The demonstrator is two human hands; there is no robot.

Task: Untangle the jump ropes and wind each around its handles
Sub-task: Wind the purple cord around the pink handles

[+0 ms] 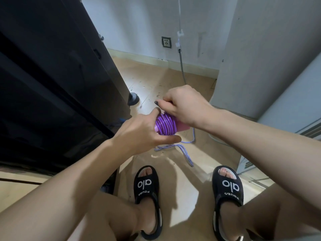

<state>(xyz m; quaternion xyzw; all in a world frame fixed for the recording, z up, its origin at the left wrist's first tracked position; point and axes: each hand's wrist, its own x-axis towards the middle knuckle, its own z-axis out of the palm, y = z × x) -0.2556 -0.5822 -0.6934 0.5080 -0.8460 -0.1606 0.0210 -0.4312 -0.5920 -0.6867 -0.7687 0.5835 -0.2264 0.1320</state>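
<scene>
Two hands hold a purple jump rope (pixel 165 125) wound in coils around its handles.

The left hand (pixel 144 131) curls its fingers around the coils. The right hand (pixel 184 105) pinches the handle end above them. A striped rope (pixel 182 148) lies loose on the floor (pixel 173 80), near two black sandals (pixel 147 185).

Both forearms reach forward, converging. Left hand (pixel 139 132) curled, thumb extended right; right hand (pixel 182 105) above, fingers pinched closed.

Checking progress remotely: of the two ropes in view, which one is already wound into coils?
The solid purple rope, coiled tightly round the handles between the left hand and right hand. The purple-and-white braided rope lies loose on the floor.
</scene>
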